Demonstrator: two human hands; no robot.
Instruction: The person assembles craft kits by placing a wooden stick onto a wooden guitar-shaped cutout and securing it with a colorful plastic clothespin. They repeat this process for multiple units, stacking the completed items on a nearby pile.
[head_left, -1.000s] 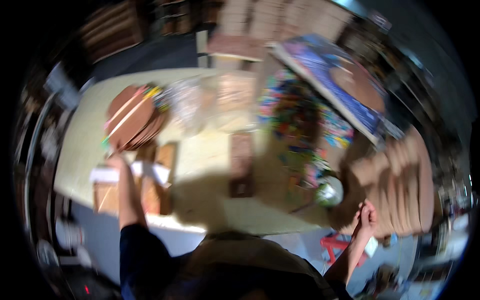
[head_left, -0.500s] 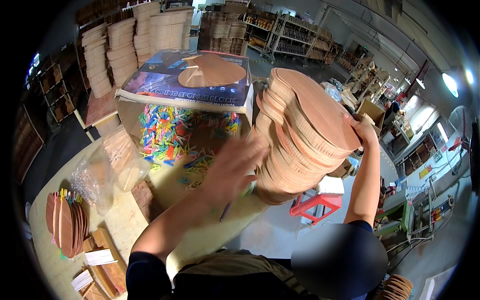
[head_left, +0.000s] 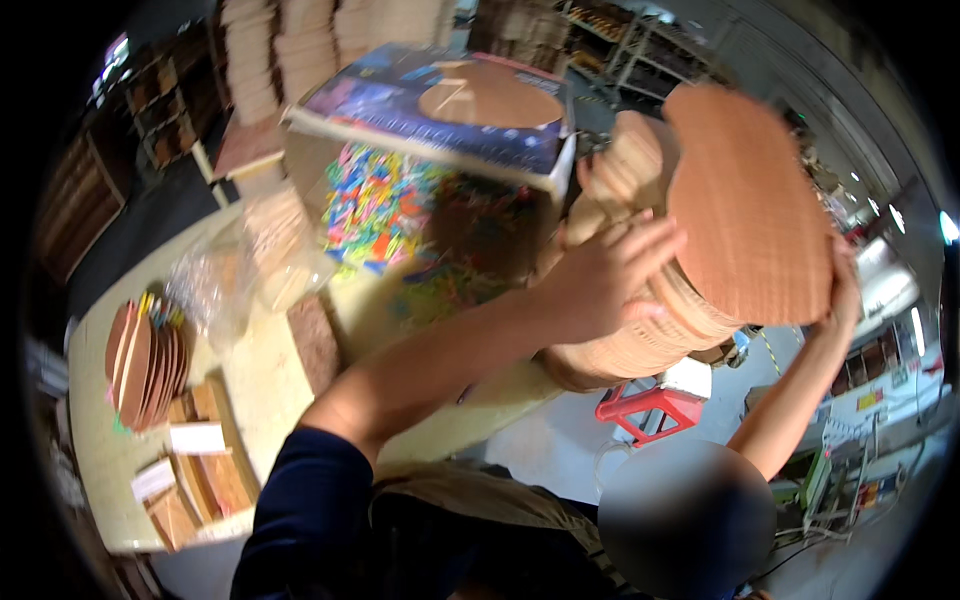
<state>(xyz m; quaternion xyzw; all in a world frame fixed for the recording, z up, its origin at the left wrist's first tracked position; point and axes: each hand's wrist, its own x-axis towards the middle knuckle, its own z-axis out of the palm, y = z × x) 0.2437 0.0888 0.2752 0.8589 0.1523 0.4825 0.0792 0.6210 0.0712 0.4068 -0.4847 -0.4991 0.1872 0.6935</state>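
A thin brown guitar-shaped wooden plate (head_left: 750, 210) is tilted up over a tall stack of similar wooden plates (head_left: 640, 345). My right hand (head_left: 844, 290) grips the plate's lower right edge. At its left edge is my left hand (head_left: 610, 275), palm toward the stack and fingers stretched out; whether the fingertips touch the plate is hard to tell. More curved edges of the stack (head_left: 630, 150) show behind the left hand, partly hidden by the lifted plate.
An open-sided box (head_left: 350, 115) holds many coloured clothespins (head_left: 370, 205), with a wooden plate (head_left: 490, 100) on top. Plastic bags (head_left: 210, 290), a brown block (head_left: 315, 345) and clipped plates (head_left: 145, 365) lie on the table (head_left: 250, 410). A red stool (head_left: 650, 410) stands below.
My right hand has lifted the top plate off the stack and tilted it up. My left hand has moved right to the plate's edge. The view has shifted.
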